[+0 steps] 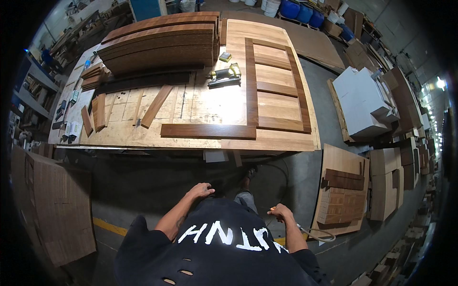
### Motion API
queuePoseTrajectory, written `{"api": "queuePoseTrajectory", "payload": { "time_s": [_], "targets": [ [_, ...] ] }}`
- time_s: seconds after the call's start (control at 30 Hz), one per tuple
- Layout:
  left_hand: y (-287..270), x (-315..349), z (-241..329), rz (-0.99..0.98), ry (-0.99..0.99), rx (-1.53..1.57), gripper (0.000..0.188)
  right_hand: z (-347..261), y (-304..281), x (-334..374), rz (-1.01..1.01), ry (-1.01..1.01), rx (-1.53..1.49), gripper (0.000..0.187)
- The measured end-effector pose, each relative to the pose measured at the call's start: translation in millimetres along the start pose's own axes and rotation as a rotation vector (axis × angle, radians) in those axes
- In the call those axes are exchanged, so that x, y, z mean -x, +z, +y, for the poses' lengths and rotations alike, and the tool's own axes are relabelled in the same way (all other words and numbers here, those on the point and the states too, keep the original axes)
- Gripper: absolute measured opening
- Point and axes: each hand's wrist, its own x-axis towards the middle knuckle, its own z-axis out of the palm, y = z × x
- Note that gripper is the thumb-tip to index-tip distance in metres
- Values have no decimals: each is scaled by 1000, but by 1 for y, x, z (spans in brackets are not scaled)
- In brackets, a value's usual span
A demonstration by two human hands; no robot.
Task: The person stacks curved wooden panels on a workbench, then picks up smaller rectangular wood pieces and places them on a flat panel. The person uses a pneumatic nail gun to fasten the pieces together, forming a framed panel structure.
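Note:
In front of my body, my left hand (201,189) hangs off the bench edge, fingers curled together and nothing seen in them. My right hand (282,212), lower and to the right, is closed round a small thing with an orange tip (272,209); its kind is not clear. A thin hose (320,237) loops close to my right forearm. Both hands are apart from the workbench (200,107). On it lie a dark wooden frame with crossbars (252,90), a long board (207,131) joining its near left corner, and a yellow-and-black nail gun (225,76).
Stacked dark boards (157,50) fill the bench's far left, with loose wood strips (156,106) before them. A small yellow item (225,56) lies near the nail gun. Panels lean at left (59,209); a pallet of wood pieces (341,200) and white blocks (365,100) stand right.

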Motion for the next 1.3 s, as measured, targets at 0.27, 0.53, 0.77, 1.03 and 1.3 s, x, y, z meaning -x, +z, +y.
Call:
{"api": "queuePoseTrajectory", "payload": {
  "time_s": [0.27,0.53,0.77,1.03,1.3],
  "targets": [
    [13,4,-5,-45,-29,17,61,-32,-5,36,-245,-50,57,47],
    [38,-4,-31,-628,-41,-3,74,-99,-68,91,-339,-474,176,53],
    [37,29,-41,-616,-114,172,59,-146,-34,92,-100,-616,476,51],
    [91,19,18,-421,260,373,41,-123,-32,100,-301,-570,441,47],
    [126,49,-17,-400,-20,-41,34,-67,-30,119,-259,-589,376,50]
  ]
}}
